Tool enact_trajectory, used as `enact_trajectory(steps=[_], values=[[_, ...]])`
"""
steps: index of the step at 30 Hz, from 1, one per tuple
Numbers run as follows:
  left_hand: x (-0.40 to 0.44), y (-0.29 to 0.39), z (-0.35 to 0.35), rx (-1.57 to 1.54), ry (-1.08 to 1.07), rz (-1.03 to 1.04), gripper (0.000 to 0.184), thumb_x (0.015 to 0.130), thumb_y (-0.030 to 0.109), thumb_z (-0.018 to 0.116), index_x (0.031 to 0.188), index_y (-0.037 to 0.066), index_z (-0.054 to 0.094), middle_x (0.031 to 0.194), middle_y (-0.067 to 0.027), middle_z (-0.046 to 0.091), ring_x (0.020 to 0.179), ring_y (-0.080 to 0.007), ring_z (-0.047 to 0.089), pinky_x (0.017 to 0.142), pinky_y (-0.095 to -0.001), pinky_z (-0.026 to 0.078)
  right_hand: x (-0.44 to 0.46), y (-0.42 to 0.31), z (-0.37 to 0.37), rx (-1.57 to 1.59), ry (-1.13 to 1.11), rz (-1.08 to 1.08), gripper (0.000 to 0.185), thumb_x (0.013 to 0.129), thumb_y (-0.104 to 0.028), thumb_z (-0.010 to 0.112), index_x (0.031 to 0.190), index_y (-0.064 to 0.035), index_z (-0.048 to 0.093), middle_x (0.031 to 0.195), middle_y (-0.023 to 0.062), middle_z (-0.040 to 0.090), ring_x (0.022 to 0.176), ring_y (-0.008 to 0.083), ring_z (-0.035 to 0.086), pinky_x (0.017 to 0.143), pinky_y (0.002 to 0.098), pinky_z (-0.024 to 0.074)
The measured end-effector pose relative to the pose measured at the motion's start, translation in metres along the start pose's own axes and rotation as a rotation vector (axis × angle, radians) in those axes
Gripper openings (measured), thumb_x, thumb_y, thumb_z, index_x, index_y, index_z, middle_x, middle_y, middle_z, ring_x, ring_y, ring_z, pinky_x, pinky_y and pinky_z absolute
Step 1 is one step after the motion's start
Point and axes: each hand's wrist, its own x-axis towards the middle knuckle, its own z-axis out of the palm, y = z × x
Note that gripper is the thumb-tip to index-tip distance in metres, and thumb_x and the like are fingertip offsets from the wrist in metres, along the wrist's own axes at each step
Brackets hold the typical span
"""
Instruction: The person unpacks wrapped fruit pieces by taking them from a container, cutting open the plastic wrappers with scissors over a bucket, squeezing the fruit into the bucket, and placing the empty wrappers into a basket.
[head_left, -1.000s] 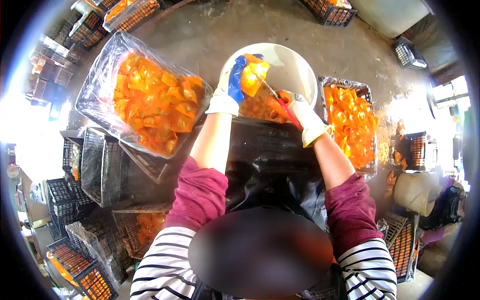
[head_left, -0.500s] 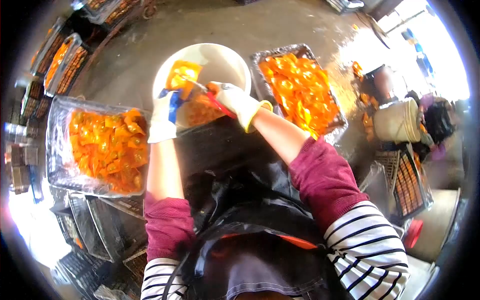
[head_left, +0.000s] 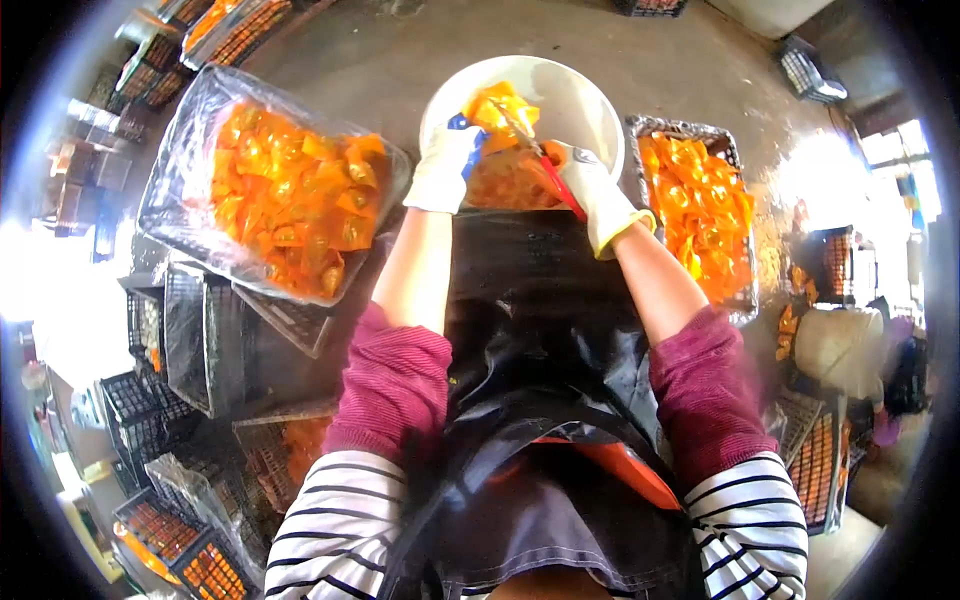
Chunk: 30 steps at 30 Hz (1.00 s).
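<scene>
My left hand (head_left: 447,165), in a white and blue work glove, is closed on a glossy orange flat piece (head_left: 500,108) over the white tub (head_left: 612,120). My right hand (head_left: 590,185), in a white glove with a yellow cuff, is closed round red-handled scissors (head_left: 563,187). The metal blades reach toward the orange piece; whether they touch it I cannot tell. Cut orange bits (head_left: 510,182) lie in the tub. A plastic-lined crate (head_left: 178,205) of glossy orange pieces (head_left: 290,190) stands on the left, and another lined crate (head_left: 688,128) of them on the right.
Black crates (head_left: 150,420) are stacked at the lower left, and more crates (head_left: 240,35) stand at the upper left. To the right are a pale bucket (head_left: 840,350) and a crate (head_left: 815,465). A black apron (head_left: 540,290) spreads before the tub.
The view has shifted, so the tub and both crates appear elsewhere in it. Both hands are still over the tub, holding the orange piece and the scissors.
</scene>
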Motion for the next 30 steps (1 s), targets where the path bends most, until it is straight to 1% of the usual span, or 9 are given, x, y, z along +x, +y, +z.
enact_trajectory(steps=[4, 11, 17, 20, 23, 25, 27, 29, 30], values=[[-0.013, 0.018, -0.006, 0.161, -0.110, -0.070, 0.033, 0.081, 0.025, 0.059, 0.105, 0.003, 0.065, 0.099, -0.0216, 0.066, 0.098, -0.0359, 0.061, 0.083, -0.0421, 0.047, -0.012, -0.017, 0.006, -0.180, 0.001, 0.016, 0.021, 0.097, -0.004, 0.044, 0.110, 0.0051, 0.056, 0.105, 0.0112, 0.061, 0.098, 0.0171, 0.061, 0.084, 0.0246, 0.0522], [-0.009, 0.012, -0.013, 0.213, 0.050, -0.039, 0.032, 0.084, 0.029, 0.060, 0.104, 0.004, 0.065, 0.094, -0.0184, 0.068, 0.091, -0.0344, 0.065, 0.078, -0.0432, 0.050, -0.019, -0.029, 0.004, -0.214, -0.013, 0.032, 0.019, 0.097, -0.013, 0.049, 0.109, -0.0024, 0.059, 0.096, 0.0052, 0.062, 0.091, 0.0127, 0.059, 0.080, 0.0247, 0.0488], [-0.024, 0.028, -0.018, 0.405, -0.023, 0.131, 0.026, 0.086, 0.025, 0.060, 0.102, 0.004, 0.065, 0.086, -0.0165, 0.066, 0.078, -0.0273, 0.066, 0.070, -0.0377, 0.052, -0.022, -0.024, 0.005, -0.182, 0.008, -0.055, 0.019, 0.096, -0.009, 0.048, 0.110, -0.0008, 0.059, 0.096, 0.0054, 0.063, 0.090, 0.0135, 0.058, 0.076, 0.0227, 0.0504], [-0.030, 0.040, -0.017, 0.409, 0.123, 0.109, 0.023, 0.086, 0.023, 0.061, 0.101, 0.006, 0.066, 0.088, -0.0108, 0.068, 0.080, -0.0232, 0.066, 0.067, -0.0366, 0.052, -0.022, -0.034, 0.005, -0.315, -0.048, 0.024, 0.020, 0.096, -0.008, 0.049, 0.110, -0.0010, 0.060, 0.099, 0.0070, 0.064, 0.090, 0.0141, 0.059, 0.076, 0.0225, 0.0512], [-0.019, 0.027, -0.007, -0.464, 0.089, 0.032, 0.030, 0.086, 0.026, 0.065, 0.111, 0.009, 0.064, 0.098, -0.0074, 0.068, 0.088, -0.0234, 0.066, 0.068, -0.0364, 0.054, -0.023, -0.031, 0.009, 0.032, -0.041, 0.002, 0.023, 0.096, -0.009, 0.049, 0.114, 0.0000, 0.060, 0.105, 0.0092, 0.065, 0.090, 0.0148, 0.061, 0.077, 0.0234, 0.0518], [-0.010, 0.028, 0.001, -0.643, -0.016, 0.252, 0.038, 0.087, 0.027, 0.066, 0.121, 0.012, 0.059, 0.105, -0.0078, 0.066, 0.092, -0.0241, 0.065, 0.069, -0.0362, 0.056, -0.003, -0.011, 0.000, 0.081, 0.009, -0.034, 0.025, 0.096, -0.009, 0.049, 0.117, 0.0015, 0.059, 0.109, 0.0113, 0.065, 0.092, 0.0162, 0.063, 0.078, 0.0239, 0.0524], [-0.015, 0.041, 0.003, -1.248, -0.234, -0.197, 0.052, 0.087, 0.030, 0.068, 0.133, 0.014, 0.049, 0.115, -0.0131, 0.061, 0.096, -0.0251, 0.064, 0.072, -0.0347, 0.058, -0.005, -0.009, -0.007, 0.365, -0.006, 0.117, 0.028, 0.096, -0.009, 0.047, 0.120, 0.0032, 0.057, 0.111, 0.0133, 0.064, 0.094, 0.0180, 0.064, 0.080, 0.0240, 0.0527], [-0.020, 0.045, 0.008, -1.053, -0.205, -0.198, 0.047, 0.089, 0.030, 0.067, 0.127, 0.007, 0.053, 0.114, -0.0105, 0.061, 0.099, -0.0213, 0.062, 0.077, -0.0318, 0.056, 0.001, 0.000, 0.001, 0.062, -0.060, -0.027, 0.034, 0.098, -0.011, 0.039, 0.125, 0.0050, 0.053, 0.113, 0.0161, 0.064, 0.100, 0.0217, 0.064, 0.086, 0.0266, 0.0521], [-0.019, 0.041, 0.012, -0.986, -0.198, -0.153, 0.045, 0.090, 0.031, 0.066, 0.124, 0.004, 0.054, 0.112, -0.0081, 0.061, 0.101, -0.0182, 0.060, 0.080, -0.0283, 0.054, 0.002, 0.004, 0.000, 0.112, -0.084, -0.001, 0.035, 0.098, -0.011, 0.036, 0.126, 0.0053, 0.052, 0.115, 0.0166, 0.063, 0.102, 0.0218, 0.064, 0.087, 0.0273, 0.0517]])
